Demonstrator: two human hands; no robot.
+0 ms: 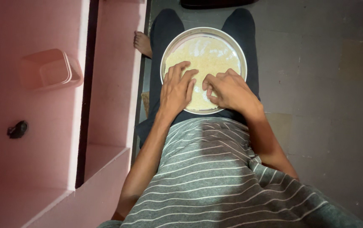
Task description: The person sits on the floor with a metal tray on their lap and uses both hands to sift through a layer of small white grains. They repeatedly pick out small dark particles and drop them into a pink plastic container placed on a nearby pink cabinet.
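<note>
A round metal plate (169, 46) rests on my lap, covered with a thin layer of pale grains (209, 52). My left hand (176, 89) lies flat on the grains at the plate's near left, fingers spread. My right hand (230, 90) rests on the near right part, fingers bent and fingertips touching the grains. The two hands are close together, almost touching at the fingertips. Neither hand grips anything.
A pink wall with a ledge (109, 71) runs along my left. A pink plastic container (49, 69) and a small black object (17, 129) sit on it. My bare foot (142, 43) shows beside the plate. Grey tiled floor (325, 84) lies to the right.
</note>
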